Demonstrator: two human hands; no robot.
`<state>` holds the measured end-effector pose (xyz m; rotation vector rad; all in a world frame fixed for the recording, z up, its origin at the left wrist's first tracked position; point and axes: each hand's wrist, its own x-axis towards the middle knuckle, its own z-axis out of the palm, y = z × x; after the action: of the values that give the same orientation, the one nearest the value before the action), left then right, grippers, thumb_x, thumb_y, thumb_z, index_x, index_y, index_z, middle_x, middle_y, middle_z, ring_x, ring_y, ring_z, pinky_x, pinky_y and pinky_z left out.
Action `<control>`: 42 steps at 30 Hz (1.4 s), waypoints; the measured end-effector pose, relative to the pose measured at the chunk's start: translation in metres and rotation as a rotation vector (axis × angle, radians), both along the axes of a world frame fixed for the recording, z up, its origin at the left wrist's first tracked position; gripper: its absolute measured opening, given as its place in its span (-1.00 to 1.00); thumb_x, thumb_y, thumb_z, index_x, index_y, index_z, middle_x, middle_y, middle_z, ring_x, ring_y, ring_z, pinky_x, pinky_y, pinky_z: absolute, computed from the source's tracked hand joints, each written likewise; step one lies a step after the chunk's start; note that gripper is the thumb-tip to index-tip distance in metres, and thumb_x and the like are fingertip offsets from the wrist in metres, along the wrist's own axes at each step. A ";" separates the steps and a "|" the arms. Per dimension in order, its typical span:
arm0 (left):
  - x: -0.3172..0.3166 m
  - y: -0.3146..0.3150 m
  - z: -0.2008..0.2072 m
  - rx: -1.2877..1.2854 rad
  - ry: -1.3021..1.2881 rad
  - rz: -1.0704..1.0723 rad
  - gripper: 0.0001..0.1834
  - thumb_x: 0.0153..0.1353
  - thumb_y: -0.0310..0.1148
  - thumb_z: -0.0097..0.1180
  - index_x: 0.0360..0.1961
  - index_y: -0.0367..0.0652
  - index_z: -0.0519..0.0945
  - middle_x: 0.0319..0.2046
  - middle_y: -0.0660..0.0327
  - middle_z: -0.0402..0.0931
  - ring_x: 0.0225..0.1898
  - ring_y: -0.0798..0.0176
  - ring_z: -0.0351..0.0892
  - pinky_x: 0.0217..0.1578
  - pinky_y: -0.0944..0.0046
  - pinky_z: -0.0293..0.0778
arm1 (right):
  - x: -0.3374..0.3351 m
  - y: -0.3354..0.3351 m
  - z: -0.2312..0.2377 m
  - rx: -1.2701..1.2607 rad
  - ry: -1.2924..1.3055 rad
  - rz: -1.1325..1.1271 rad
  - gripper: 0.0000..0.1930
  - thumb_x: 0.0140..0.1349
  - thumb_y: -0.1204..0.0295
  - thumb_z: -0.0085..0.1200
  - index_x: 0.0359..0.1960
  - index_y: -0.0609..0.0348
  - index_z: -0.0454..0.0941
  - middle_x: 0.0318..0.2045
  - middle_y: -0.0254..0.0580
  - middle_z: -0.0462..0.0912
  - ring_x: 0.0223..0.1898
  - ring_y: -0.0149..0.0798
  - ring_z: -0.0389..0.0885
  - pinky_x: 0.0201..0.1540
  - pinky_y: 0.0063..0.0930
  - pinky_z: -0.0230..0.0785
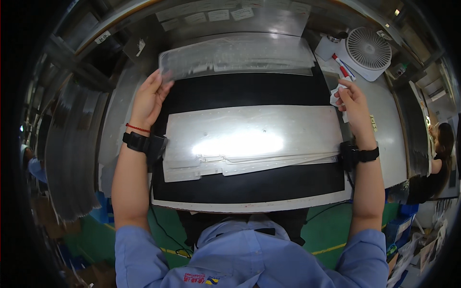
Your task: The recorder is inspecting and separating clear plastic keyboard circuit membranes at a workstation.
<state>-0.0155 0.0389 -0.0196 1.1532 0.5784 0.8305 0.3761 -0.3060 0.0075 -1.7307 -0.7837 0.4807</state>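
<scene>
A person's left hand [150,98] pinches the blurred left end of a silvery sheet [249,55] at the far side of the bench [225,208], while the right hand [354,104], well apart across a black mat [240,191], grips a crumpled white scrap [334,97] between curled fingers. Nearer than both sets of fingers, and between the forearms, lies a stack of metal sheets [259,127], its top glaring with reflected light, its near edges out of line. Just beyond the right fingers lies a red-and-white marker [339,62]; past it stands a round white fan [369,48]. Writing surrounds the scene — white paper labels [218,15] beyond the silvery sheet, their lines too small to make out; a pale tag [102,37] beyond the left fingers; and a yellow note [373,123] with dark marks, to the right of the right fingers and slightly nearer. Nearest of all, a blue shirt [249,249] bears red lettering beside a blue-and-yellow emblem [212,281]. Dark straps [136,141] circle both wrists — a red cord [138,127] sits between the left strap and the fingers.
</scene>
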 end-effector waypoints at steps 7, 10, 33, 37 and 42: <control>0.013 -0.026 0.021 0.024 0.149 -0.007 -0.61 0.41 -0.30 -0.05 0.16 -0.28 0.38 0.02 0.08 0.53 -0.09 0.33 0.55 -0.07 0.38 0.50 | -0.016 -0.007 0.010 -0.250 -0.469 0.363 -0.72 0.15 0.40 0.23 -0.10 0.19 0.61 -0.34 -0.35 0.57 -0.25 -0.39 0.50 -0.15 -0.54 0.30; 0.012 -0.029 0.022 0.077 0.253 -0.139 -0.63 0.41 -0.29 -0.04 0.15 -0.26 0.41 -0.03 0.14 0.55 -0.10 0.35 0.56 -0.08 0.40 0.49 | -0.013 -0.005 0.005 -0.245 -0.496 0.424 -0.73 0.09 0.46 0.25 -0.15 0.20 0.62 -0.30 -0.28 0.57 -0.21 -0.32 0.50 -0.09 -0.50 0.30; 0.032 -0.170 0.072 1.483 0.879 -0.641 -0.78 0.07 -0.43 0.15 -0.22 -0.10 0.68 -0.40 0.21 0.56 -0.30 0.11 0.55 -0.27 0.19 0.49 | -0.008 0.000 -0.005 -0.051 -0.195 0.280 -0.89 0.28 0.48 0.10 -0.22 0.21 0.59 -0.36 -0.45 0.58 -0.34 -0.57 0.44 -0.23 -0.67 0.31; 0.033 -0.175 0.070 1.557 0.869 -0.597 -0.75 0.05 -0.43 0.16 -0.20 -0.09 0.68 -0.39 0.25 0.57 -0.29 0.14 0.55 -0.27 0.21 0.50 | -0.007 0.000 -0.004 -0.055 -0.214 0.281 -0.89 0.28 0.47 0.10 -0.22 0.20 0.59 -0.36 -0.45 0.58 -0.33 -0.56 0.44 -0.22 -0.67 0.31; 0.033 -0.178 0.070 1.576 0.895 -0.612 -0.74 0.04 -0.43 0.16 -0.20 -0.09 0.67 -0.39 0.27 0.58 -0.29 0.17 0.55 -0.27 0.23 0.50 | -0.006 0.000 -0.008 -0.038 -0.212 0.265 -0.89 0.27 0.48 0.10 -0.21 0.20 0.60 -0.36 -0.44 0.59 -0.34 -0.55 0.43 -0.23 -0.66 0.31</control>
<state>0.0177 -0.1388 0.0500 3.0151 0.1112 0.0151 0.3701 -0.3059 -0.0006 -1.7395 -1.1726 0.4968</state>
